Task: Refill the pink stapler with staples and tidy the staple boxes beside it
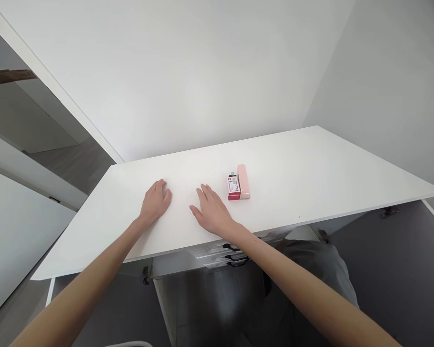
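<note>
My left hand (pixel 155 200) rests on the white tabletop (pixel 285 173) with its fingers slightly curled and the thumb apart; nothing shows in it. To its right, my right hand (pixel 211 210) lies palm down with fingers stretched out, also holding nothing. Just beyond the right hand's fingers sits a small red-and-white box (pixel 233 185), which seems stacked on another red one. Behind it a small black-and-metal item (pixel 232 175) is partly hidden; its kind is unclear. Against the box's right side lies a long pink object (pixel 243 182) with rounded ends, which looks like a stapler.
Below the top's front edge are drawers with black handles (pixel 237 260). Cabinet doors stand open at left (pixel 123 303) and right (pixel 394 270). Grey cloth (pixel 321 265) shows under the right forearm. A white wall (pixel 202 72) rises behind the top.
</note>
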`<state>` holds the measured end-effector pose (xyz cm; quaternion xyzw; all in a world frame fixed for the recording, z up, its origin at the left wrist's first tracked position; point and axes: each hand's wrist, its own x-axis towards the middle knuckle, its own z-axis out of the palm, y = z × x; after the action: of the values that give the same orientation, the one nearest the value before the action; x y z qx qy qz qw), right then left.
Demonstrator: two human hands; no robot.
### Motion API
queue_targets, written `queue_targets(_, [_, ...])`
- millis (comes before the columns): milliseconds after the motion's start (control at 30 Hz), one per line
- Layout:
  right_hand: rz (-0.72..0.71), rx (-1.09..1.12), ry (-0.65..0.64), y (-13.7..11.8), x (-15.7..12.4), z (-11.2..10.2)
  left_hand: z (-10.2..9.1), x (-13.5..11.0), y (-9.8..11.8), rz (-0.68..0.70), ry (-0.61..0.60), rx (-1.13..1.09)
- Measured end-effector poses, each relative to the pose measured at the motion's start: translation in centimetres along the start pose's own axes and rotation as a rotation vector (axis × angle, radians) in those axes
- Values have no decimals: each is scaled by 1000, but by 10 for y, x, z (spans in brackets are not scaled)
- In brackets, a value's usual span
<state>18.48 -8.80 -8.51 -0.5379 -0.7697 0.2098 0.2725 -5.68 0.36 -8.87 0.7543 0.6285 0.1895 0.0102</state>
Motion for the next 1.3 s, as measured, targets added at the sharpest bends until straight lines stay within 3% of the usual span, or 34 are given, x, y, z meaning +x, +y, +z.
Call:
queue_targets(200, [154, -141, 21, 15, 48, 19, -2, -1, -2, -8, 12, 1])
queue_targets(367, [258, -172, 75, 23, 62, 18, -5, -1, 0, -29, 0, 5])
queue_targets(633, [264, -159, 66, 36, 60, 10, -5, -1, 2, -54, -19, -10])
queue_targets(967, [249, -160, 109, 74, 51, -12, -6, 1, 2, -32, -2, -21])
queue_targets(1300, [196, -218, 60, 140, 38, -58, -8, 2, 4, -33, -15, -10])
